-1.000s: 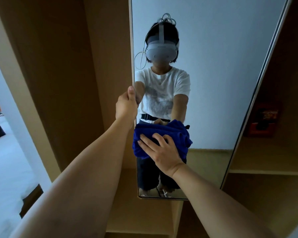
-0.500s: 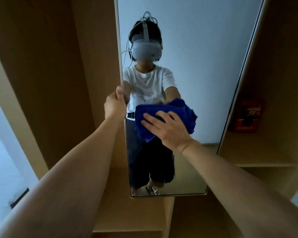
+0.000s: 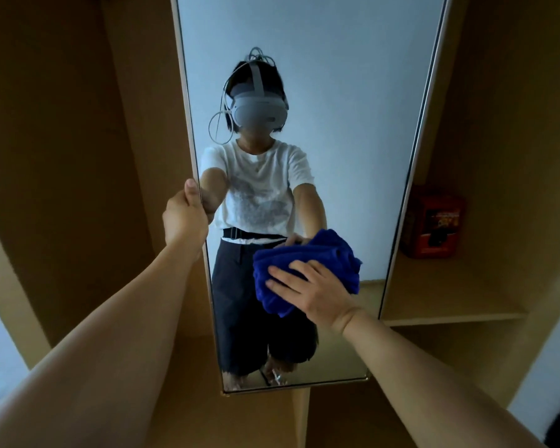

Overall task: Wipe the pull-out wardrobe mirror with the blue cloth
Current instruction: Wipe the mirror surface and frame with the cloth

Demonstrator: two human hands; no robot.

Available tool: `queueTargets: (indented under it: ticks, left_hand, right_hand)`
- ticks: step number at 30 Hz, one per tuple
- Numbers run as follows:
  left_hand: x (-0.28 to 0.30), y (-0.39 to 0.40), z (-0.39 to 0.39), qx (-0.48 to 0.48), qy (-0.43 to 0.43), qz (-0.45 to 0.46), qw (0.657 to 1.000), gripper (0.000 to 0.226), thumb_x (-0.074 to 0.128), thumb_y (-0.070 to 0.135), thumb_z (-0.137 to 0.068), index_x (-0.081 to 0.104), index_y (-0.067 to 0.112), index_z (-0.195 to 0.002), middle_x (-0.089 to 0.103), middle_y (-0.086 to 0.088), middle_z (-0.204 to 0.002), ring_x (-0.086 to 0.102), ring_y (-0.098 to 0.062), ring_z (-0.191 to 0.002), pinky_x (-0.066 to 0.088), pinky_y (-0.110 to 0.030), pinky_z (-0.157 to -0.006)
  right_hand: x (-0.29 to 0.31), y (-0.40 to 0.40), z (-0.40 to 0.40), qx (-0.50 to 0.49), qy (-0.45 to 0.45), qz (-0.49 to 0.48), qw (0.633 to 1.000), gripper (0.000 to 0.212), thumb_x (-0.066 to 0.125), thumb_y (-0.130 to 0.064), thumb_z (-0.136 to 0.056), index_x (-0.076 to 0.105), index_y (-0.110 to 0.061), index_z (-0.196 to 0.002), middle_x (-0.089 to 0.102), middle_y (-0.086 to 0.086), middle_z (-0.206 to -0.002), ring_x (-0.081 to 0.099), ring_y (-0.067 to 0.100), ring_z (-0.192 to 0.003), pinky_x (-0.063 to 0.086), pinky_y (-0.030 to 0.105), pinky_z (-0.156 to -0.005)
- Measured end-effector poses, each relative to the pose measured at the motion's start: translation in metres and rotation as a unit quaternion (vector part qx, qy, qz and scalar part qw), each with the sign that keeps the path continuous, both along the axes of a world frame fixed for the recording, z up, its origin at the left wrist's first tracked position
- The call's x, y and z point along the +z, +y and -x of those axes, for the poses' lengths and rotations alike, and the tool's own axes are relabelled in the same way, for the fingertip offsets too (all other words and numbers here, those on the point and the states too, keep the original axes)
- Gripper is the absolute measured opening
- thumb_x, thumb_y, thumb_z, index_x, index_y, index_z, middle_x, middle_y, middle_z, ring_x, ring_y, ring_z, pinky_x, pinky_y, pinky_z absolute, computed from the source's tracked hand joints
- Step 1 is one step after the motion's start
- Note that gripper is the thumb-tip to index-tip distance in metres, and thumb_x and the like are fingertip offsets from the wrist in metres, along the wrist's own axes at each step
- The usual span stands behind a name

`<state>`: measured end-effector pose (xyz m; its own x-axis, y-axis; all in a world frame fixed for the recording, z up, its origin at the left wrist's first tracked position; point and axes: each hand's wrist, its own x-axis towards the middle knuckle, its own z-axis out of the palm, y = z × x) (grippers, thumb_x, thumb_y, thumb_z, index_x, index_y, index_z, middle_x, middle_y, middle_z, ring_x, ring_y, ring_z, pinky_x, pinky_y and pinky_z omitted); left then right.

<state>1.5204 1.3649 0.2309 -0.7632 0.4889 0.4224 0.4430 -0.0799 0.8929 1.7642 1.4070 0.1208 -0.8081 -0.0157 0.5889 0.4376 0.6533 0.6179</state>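
Tall pull-out wardrobe mirror (image 3: 337,92) gripped at its left edge by left hand (image 3: 184,211), crumpled blue cloth (image 3: 307,270) pressed flat against glass by right hand (image 3: 314,291), fingers spread, both arms outstretched

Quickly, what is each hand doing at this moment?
Left hand: closed, its grip on the left edge of the mirror.
Right hand: open, fingers spread flat, pressing the blue cloth against the mirror.
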Motion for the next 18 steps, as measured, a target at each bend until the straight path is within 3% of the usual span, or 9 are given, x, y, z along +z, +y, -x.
queueTargets:
  ticks: [3, 6, 11, 13, 18]
  left_hand:
    - [0.000, 0.001, -0.001, 0.006, -0.004, -0.005, 1.000, 0.050, 0.025, 0.054, -0.097, 0.059, 0.018, -0.102, 0.056, 0.005, -0.082, 0.054, -0.017, -0.076, 0.041, -0.031, -0.067]
    - [-0.001, 0.001, 0.000, 0.009, 0.000, 0.001, 1.000, 0.057, 0.024, 0.055, -0.097, 0.059, 0.012, -0.113, 0.056, -0.001, -0.091, 0.053, -0.019, -0.081, 0.041, -0.033, -0.071]
    - [-0.003, -0.001, 0.000, 0.012, -0.009, 0.010, 1.000, 0.054, 0.023, 0.055, -0.097, 0.058, 0.015, -0.103, 0.054, 0.000, -0.083, 0.054, -0.022, -0.080, 0.041, -0.035, -0.069]
    - [-0.002, -0.002, -0.001, 0.008, -0.021, 0.010, 1.000, 0.052, 0.024, 0.054, -0.097, 0.058, 0.015, -0.104, 0.055, -0.002, -0.086, 0.054, -0.022, -0.079, 0.041, -0.034, -0.069]
    - [0.000, -0.005, -0.005, 0.004, -0.038, 0.000, 0.999, 0.040, 0.027, 0.052, -0.098, 0.053, 0.023, -0.090, 0.052, 0.010, -0.070, 0.050, -0.006, -0.063, 0.035, -0.023, -0.054]
  right_hand:
    - [0.018, 0.001, -0.001, -0.005, 0.041, 0.017, 0.999, 0.045, 0.046, -0.011, -0.089, 0.056, -0.022, -0.132, 0.053, -0.001, -0.138, 0.058, 0.027, -0.102, 0.049, 0.040, -0.079]
    - [0.048, 0.006, -0.004, -0.029, 0.148, 0.035, 0.988, 0.054, 0.054, -0.007, -0.081, 0.053, -0.020, -0.134, 0.053, 0.002, -0.137, 0.058, 0.030, -0.101, 0.049, 0.041, -0.078]
    - [0.074, 0.013, -0.012, -0.063, 0.312, 0.061, 0.946, 0.062, 0.063, -0.007, -0.076, 0.041, -0.017, -0.133, 0.054, 0.010, -0.133, 0.052, 0.033, -0.107, 0.049, 0.045, -0.083]
    - [0.063, 0.010, -0.012, -0.076, 0.341, 0.077, 0.934, 0.065, 0.069, -0.007, -0.073, 0.041, -0.017, -0.132, 0.055, 0.010, -0.133, 0.054, 0.034, -0.107, 0.048, 0.046, -0.086]
    - [0.014, -0.003, -0.023, -0.134, 0.370, 0.152, 0.907, 0.075, 0.080, -0.009, -0.065, 0.040, -0.013, -0.128, 0.056, 0.012, -0.131, 0.057, 0.038, -0.107, 0.048, 0.047, -0.090]
